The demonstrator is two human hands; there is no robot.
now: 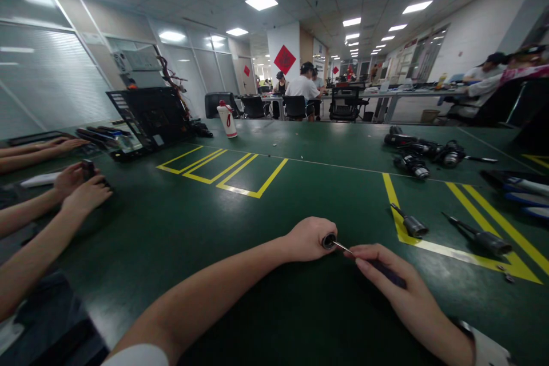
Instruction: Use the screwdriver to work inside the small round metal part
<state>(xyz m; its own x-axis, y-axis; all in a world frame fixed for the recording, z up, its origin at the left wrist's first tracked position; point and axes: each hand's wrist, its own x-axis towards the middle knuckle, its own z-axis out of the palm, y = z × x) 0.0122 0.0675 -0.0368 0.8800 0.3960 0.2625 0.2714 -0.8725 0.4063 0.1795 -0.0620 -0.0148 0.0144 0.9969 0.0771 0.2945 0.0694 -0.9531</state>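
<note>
My left hand [307,239] is closed around a dark metal cylinder [327,242], whose round open end faces right. Most of the cylinder is hidden in the fist. In my right hand [397,274] is a screwdriver [343,247] with a thin shaft and a dark handle. Its tip reaches the cylinder's open end; how deep it goes I cannot tell. Right of my hands, on the green table [266,220], lie two cylindrical metal parts with long shafts: one part [412,225] nearer, another part [491,241] farther right. Small metal pieces [508,278] lie beside the second.
Yellow tape [238,190] marks areas on the table. Dark power tools [414,151] lie at the back right, and a white bottle [227,120] stands behind. A black equipment frame [150,117] is at left. Another person's hands [83,189] hold a dark object there.
</note>
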